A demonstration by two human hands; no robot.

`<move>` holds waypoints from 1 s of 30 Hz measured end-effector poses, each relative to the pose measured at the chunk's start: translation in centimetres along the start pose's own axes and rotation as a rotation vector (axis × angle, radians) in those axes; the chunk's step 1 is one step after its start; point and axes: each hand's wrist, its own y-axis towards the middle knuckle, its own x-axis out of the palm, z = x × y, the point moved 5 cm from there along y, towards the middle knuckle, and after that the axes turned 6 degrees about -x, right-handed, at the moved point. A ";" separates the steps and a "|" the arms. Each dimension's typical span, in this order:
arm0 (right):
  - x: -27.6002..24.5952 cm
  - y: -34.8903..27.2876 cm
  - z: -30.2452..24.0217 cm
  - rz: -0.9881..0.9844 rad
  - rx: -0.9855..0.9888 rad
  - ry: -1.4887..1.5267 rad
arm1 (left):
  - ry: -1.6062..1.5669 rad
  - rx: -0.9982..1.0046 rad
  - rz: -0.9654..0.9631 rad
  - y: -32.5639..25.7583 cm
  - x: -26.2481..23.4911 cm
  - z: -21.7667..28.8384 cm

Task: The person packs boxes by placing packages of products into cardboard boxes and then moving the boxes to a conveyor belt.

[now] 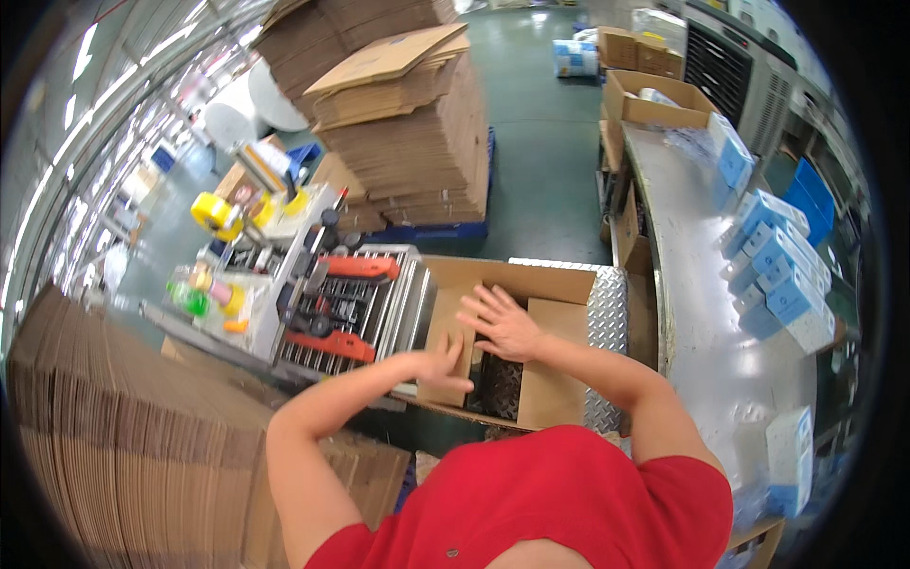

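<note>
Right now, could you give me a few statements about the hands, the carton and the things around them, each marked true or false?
1. Both hands press on flaps of the open cardboard carton. True: left hand on the left flap, right hand toward the middle.
2. The right hand grips a tape roll. False: it is spread open, holding nothing.
3. Blue and white boxes lie on the metal table to the right. True.
4. The flat cardboard stack stands on the metal table. False: it stands on the floor beyond the carton.
</note>
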 end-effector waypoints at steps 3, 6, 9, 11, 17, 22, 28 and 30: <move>7.0 -0.2 2.6 -0.293 -0.049 -0.059 | -0.022 0.520 -0.002 -2.6 4.2 1.7; 9.4 -1.6 3.9 -0.386 -0.112 0.070 | -0.073 0.342 0.309 -8.0 1.8 6.1; 3.3 2.1 3.1 -0.490 -0.341 -0.203 | 0.075 0.017 0.228 -4.9 -2.1 5.1; -3.6 5.4 3.0 -0.200 -0.308 -0.463 | 0.105 0.029 0.417 -1.1 -2.1 3.1; -6.8 -0.1 11.1 -0.391 0.729 0.093 | 0.071 0.584 1.121 6.1 1.1 4.8; 1.2 -11.2 3.7 0.053 0.433 -0.316 | 0.256 0.815 1.360 2.9 0.1 6.6; -6.6 -22.2 7.0 0.056 1.118 -0.472 | -1.006 0.247 1.206 8.8 -2.4 -3.3; -7.8 -27.4 7.6 0.132 1.596 -0.287 | -1.061 -0.027 0.896 20.6 6.9 -11.5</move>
